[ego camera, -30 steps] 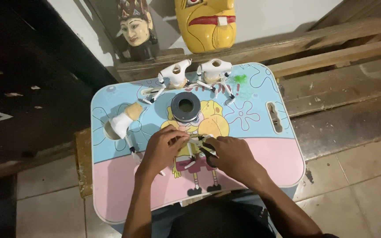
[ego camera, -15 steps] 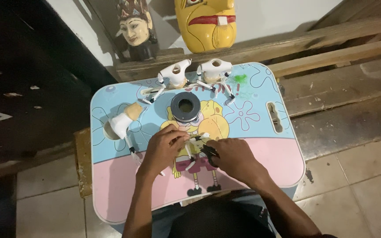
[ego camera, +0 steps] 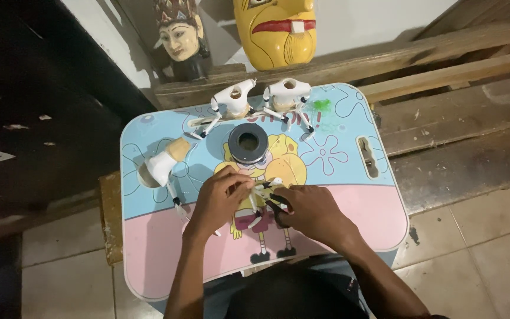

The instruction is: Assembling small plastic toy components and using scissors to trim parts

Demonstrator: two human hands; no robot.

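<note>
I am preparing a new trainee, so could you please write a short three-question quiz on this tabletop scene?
1. True or false: both the left hand and the right hand are on the small white wire-legged piece.
2. What lies just beyond the hands on the small table? A) a dark tape roll B) a red cup C) a book
3. How many similar white pieces stand at the table's far edge?

Key:
1. True.
2. A, the dark tape roll.
3. Two: one beside the other; a third white piece lies at the left.
</note>
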